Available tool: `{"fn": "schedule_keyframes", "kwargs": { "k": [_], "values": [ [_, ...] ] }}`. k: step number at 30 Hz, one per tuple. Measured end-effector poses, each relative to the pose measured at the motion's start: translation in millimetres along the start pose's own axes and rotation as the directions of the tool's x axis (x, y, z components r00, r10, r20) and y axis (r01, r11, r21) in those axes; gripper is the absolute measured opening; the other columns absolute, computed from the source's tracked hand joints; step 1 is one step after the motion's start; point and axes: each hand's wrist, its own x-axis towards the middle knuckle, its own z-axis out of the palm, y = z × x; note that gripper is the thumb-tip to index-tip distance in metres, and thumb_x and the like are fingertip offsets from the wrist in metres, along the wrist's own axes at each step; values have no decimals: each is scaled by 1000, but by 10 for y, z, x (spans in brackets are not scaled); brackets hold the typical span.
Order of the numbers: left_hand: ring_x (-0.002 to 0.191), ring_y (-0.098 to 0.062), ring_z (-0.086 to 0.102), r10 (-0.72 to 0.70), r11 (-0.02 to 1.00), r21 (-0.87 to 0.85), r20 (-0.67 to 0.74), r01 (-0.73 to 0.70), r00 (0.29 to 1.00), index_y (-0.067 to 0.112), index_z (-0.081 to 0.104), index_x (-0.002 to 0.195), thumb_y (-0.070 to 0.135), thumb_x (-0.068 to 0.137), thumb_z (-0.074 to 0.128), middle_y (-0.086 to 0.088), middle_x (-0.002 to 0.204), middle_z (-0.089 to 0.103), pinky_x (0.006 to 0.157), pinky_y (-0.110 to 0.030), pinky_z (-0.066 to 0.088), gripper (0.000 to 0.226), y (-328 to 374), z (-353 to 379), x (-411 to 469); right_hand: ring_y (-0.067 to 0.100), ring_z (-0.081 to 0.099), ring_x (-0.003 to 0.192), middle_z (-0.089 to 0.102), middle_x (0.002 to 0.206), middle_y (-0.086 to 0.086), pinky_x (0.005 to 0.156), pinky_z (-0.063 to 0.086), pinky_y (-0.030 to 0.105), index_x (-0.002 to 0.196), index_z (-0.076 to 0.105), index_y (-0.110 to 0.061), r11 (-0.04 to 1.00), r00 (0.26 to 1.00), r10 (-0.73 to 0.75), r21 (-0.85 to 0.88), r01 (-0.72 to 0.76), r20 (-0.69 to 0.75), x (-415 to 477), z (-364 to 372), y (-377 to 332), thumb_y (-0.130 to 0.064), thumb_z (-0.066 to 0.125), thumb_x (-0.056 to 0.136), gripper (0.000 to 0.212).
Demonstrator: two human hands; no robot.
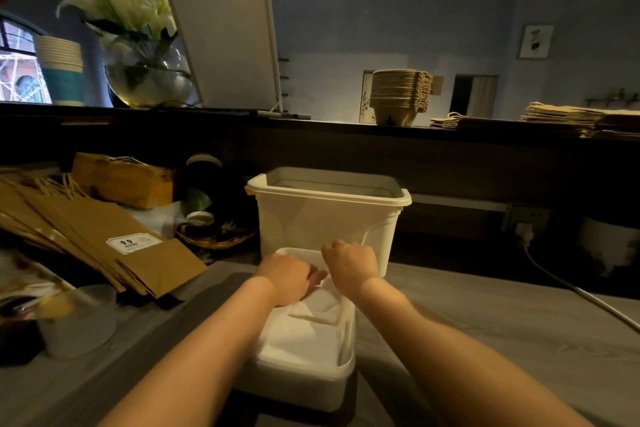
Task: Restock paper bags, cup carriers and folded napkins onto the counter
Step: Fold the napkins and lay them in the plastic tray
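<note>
A low white bin (304, 381) in front of me holds white folded napkins (304, 329). My left hand (289, 276) reaches into its far end, fingers down on the napkins. My right hand (349, 262) is curled at the bin's far rim, seemingly pinching napkin edges; what it grips is hidden. On the raised counter (207, 121) stand a stack of pulp cup carriers (400, 97) and flat stacks of brown paper bags (568, 118). More brown paper bags (104, 243) lie fanned on the lower worktop at left.
A taller empty white tub (329, 215) stands just behind the napkin bin. A glass vase of white lilies (145, 73), stacked paper cups (62, 69) and a sign board (225, 38) sit on the counter's left. A cardboard box (124, 180), basket (214, 236) and power cable (571, 288) are nearby.
</note>
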Motion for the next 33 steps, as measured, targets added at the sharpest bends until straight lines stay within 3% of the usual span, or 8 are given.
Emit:
{"fn": "schedule_keyframes", "kwargs": {
  "k": [4, 7, 15, 20, 23, 26, 29, 33],
  "values": [
    [102, -23, 57, -4, 1000, -6, 118, 5, 993, 26, 59, 117, 47, 99, 25, -3, 115, 63, 76, -30, 39, 44, -1, 24, 11, 24, 50, 118, 59, 122, 6, 112, 18, 43, 114, 60, -13, 988, 976, -81, -115, 106, 203, 20, 33, 51, -23, 43, 96, 26],
    [100, -21, 57, 12, 1000, -7, 155, -11, 988, 28, 58, 114, 49, 98, 23, 0, 115, 62, 72, -30, 39, 44, 0, 40, 14, 24, 44, 126, 56, 128, 6, 114, 8, 47, 118, 57, -10, 990, 932, -76, -82, 111, 354, 37, 66, 55, -20, 39, 97, 29],
    [102, -21, 59, -64, 987, -142, 104, 78, 992, 26, 58, 119, 41, 100, 26, 0, 119, 61, 84, -31, 44, 40, 43, -136, -35, 22, 60, 97, 65, 103, 3, 91, 35, 33, 109, 60, -18, 998, 1000, -11, 65, 12, -24, -134, -111, 67, -13, 42, 94, 24],
    [120, -22, 49, -65, 996, -59, 142, 74, 988, 22, 51, 131, 22, 98, 37, -1, 134, 51, 101, -36, 40, 35, 249, -439, -208, 22, 59, 95, 65, 105, 2, 80, 43, 33, 109, 65, -19, 974, 1000, -7, 228, 3, 19, -415, -301, 40, -27, 43, 95, 27],
    [127, -24, 41, -16, 997, -75, 187, 30, 982, 18, 42, 137, 29, 97, 43, -5, 141, 43, 106, -36, 33, 41, 420, -354, -428, 22, 55, 108, 62, 116, 2, 96, 41, 39, 118, 61, -20, 982, 973, -62, 188, 20, 220, -555, -347, 15, -38, 49, 93, 32],
    [145, -23, 5, -59, 986, -130, 305, 103, 951, 23, 8, 150, 40, 102, 22, -3, 158, 6, 116, -39, 5, 53, 452, -144, -617, 24, 44, 126, 53, 131, 2, 111, 26, 46, 130, 52, -20, 995, 932, -46, 102, 10, 360, -585, -276, -24, -36, 54, 91, 42],
    [144, -19, -11, -71, 990, -93, 337, 108, 939, 26, -6, 150, 43, 101, 17, 1, 158, -9, 115, -38, -7, 56, 419, -16, -656, 25, 47, 121, 54, 129, 5, 106, 35, 44, 129, 51, -19, 988, 935, -4, 146, -51, 355, -563, -203, -47, -31, 58, 90, 42],
    [145, -17, -8, -71, 984, -133, 300, 115, 951, 26, -1, 150, 47, 100, 14, 2, 158, -5, 115, -38, -5, 57, 394, -7, -640, 26, 51, 111, 53, 126, 6, 91, 48, 38, 126, 54, -20, 965, 969, 69, 231, -125, 238, -654, -166, -73, -22, 56, 91, 35]
  ]
}}
